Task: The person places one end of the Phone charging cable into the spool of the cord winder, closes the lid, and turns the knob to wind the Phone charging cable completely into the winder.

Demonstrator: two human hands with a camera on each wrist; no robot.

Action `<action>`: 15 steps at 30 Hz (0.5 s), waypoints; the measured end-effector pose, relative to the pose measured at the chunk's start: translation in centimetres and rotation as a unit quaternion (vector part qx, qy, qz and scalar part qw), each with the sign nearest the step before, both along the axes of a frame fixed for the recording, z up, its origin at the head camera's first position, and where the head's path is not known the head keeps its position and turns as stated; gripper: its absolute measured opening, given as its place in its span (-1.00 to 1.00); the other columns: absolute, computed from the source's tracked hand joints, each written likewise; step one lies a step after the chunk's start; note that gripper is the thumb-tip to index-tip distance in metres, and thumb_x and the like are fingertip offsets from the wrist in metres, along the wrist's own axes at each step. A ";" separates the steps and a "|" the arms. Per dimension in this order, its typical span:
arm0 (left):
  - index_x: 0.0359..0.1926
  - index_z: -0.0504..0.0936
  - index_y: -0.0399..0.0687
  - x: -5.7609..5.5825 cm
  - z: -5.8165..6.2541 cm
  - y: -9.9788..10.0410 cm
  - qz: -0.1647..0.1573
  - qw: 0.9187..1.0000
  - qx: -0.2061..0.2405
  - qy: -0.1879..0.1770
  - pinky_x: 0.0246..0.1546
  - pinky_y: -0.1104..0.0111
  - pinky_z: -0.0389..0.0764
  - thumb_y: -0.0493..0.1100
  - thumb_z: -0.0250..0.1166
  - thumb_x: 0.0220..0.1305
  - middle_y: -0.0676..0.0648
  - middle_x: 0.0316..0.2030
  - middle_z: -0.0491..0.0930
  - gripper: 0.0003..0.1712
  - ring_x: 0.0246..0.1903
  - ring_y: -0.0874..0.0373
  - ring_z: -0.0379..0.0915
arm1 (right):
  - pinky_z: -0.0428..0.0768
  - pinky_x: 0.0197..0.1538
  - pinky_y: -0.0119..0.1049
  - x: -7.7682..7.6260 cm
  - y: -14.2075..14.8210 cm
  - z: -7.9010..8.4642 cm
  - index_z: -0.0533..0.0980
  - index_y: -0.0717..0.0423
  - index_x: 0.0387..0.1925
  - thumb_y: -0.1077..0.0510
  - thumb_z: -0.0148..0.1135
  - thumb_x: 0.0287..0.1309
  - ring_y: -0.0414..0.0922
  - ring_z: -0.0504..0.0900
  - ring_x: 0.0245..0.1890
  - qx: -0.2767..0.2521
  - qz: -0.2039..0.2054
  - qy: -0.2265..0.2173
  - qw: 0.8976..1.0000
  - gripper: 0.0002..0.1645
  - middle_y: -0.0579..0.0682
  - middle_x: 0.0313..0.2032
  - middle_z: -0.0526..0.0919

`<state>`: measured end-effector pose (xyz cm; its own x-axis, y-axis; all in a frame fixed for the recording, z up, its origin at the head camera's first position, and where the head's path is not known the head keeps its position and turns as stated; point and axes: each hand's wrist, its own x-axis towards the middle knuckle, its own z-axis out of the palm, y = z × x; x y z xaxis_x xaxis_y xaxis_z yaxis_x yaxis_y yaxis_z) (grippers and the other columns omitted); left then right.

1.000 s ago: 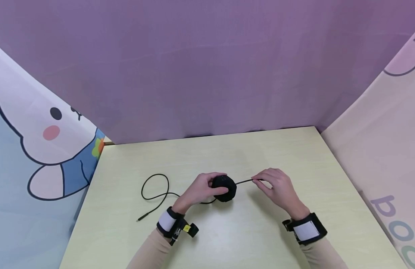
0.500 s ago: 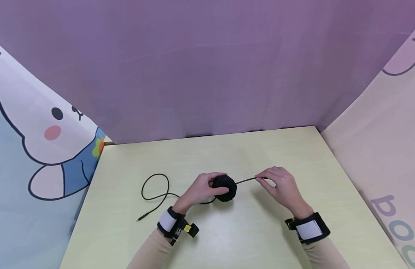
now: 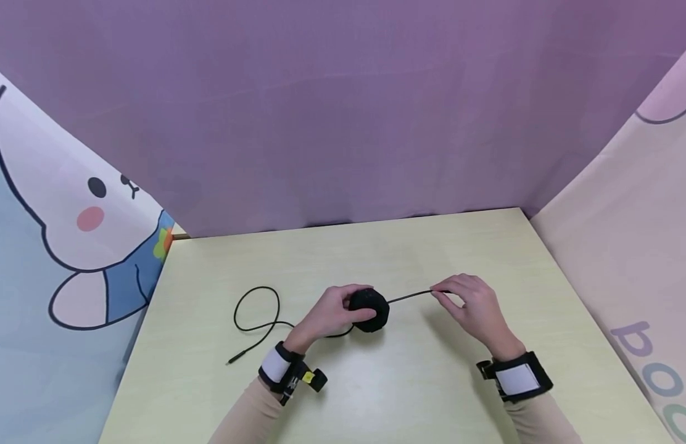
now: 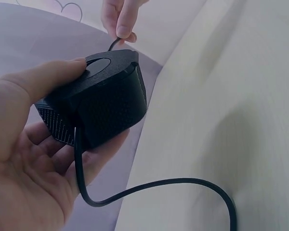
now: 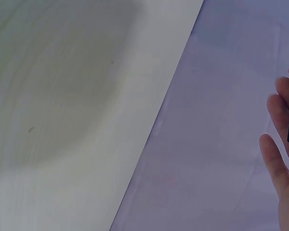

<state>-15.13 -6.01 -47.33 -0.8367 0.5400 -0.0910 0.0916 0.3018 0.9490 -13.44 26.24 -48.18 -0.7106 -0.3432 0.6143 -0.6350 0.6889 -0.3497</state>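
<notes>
A black, many-sided cable winder [image 3: 379, 308] sits in my left hand [image 3: 325, 316], thumb on top and fingers wrapped round its side and underneath. In the left wrist view the winder [image 4: 113, 106] shows an oval inset on top, beneath the thumb, and ribbed side walls. A thin black cable [image 3: 408, 296] runs out of its right side, fairly straight and rising slightly, to my right hand [image 3: 479, 311]. There, thumb and fingertips pinch the cable's end, whose tip is hidden. From the winder's other side, more cable [image 4: 183, 181] droops down to the table.
On the left of the pale table [image 3: 465, 246], the free cable [image 3: 278, 302] lies in a loop and ends in a slim plug [image 3: 236, 357]. A purple curtain [image 3: 343, 123] hangs along the far edge; printed sheets stand at both sides.
My right hand has moved right and slightly away from me, and the stretch of cable between it and the winder has grown longer. My left hand has stayed nearly still.
</notes>
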 end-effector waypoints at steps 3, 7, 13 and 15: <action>0.34 0.56 -0.18 0.0 0.0 0.0 0.001 1.000 0.003 0.003 -0.08 0.44 0.67 -0.11 0.46 0.32 -0.17 0.07 0.71 -0.39 -0.09 0.15 0.72 | 0.56 0.01 -0.15 -0.1 0.0 0.1 0.76 0.06 -0.29 0.27 0.56 -0.01 -0.09 0.73 -0.28 -0.003 -0.001 0.004 1.000 -0.81 -0.10 -0.33 0.80; 0.34 0.56 -0.20 0.0 -0.1 0.1 -0.001 1.000 0.005 0.007 -0.09 0.45 0.66 -0.11 0.46 0.32 -0.17 0.06 0.71 -0.38 -0.10 0.16 0.71 | 0.57 -0.02 -0.15 -0.2 0.2 0.0 0.76 0.07 -0.30 0.28 0.57 -0.03 -0.09 0.72 -0.30 -0.004 -0.001 0.014 1.000 -0.80 -0.10 -0.34 0.79; 0.34 0.56 -0.19 0.1 -0.2 0.1 -0.001 1.000 0.005 0.008 -0.09 0.43 0.67 -0.11 0.47 0.31 -0.17 0.05 0.72 -0.38 -0.12 0.16 0.72 | 0.57 -0.06 -0.13 -0.2 0.4 -0.2 0.76 0.07 -0.31 0.31 0.57 -0.07 -0.10 0.71 -0.33 -0.002 -0.006 0.024 1.000 -0.78 -0.11 -0.36 0.79; 0.34 0.56 -0.23 0.1 -0.2 0.1 -0.002 1.000 0.006 0.012 -0.09 0.41 0.68 -0.11 0.46 0.32 -0.19 0.05 0.72 -0.37 -0.11 0.14 0.72 | 0.57 -0.05 -0.12 -0.2 0.4 -0.2 0.75 0.07 -0.30 0.31 0.57 -0.06 -0.10 0.72 -0.31 0.001 -0.004 0.017 1.000 -0.78 -0.11 -0.34 0.79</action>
